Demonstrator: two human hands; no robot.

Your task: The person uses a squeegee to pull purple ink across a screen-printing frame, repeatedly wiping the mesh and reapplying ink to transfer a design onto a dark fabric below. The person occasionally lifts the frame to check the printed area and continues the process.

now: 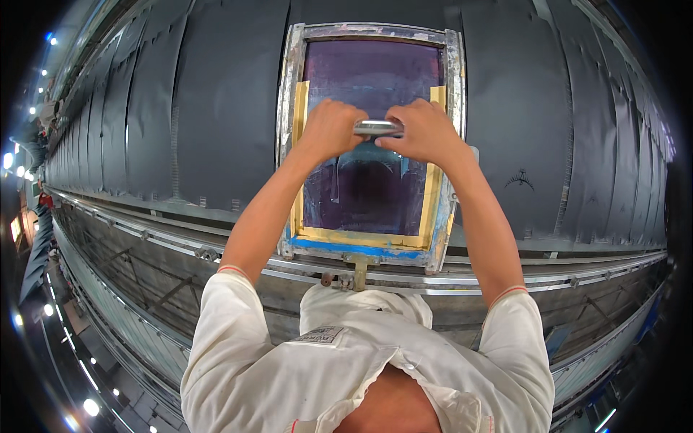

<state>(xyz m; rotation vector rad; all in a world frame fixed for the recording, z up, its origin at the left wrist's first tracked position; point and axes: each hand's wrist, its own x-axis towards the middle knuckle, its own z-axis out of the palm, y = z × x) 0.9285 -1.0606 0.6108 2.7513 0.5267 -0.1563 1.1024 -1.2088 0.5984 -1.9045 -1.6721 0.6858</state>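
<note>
Both my arms reach forward over a screen printing frame (455, 79) with a dark purple mesh (368, 195). Its metal rim is worn and stained, with yellow tape (299, 130) along the sides and blue tape (346, 247) at the near edge. My left hand (333, 126) is closed round the left end of a squeegee (379, 128). Around its right end my right hand (424, 130) is closed too. Only the shiny metal middle of the squeegee shows between my hands. It lies crosswise above the mesh; whether its blade touches the mesh is hidden.
Dark fabric panels (231, 108) cover the long table on both sides of the frame. One panel at right bears a small printed mark (520, 179). A metal rail (505, 278) runs along the near table edge, where a bracket (359, 273) meets the frame.
</note>
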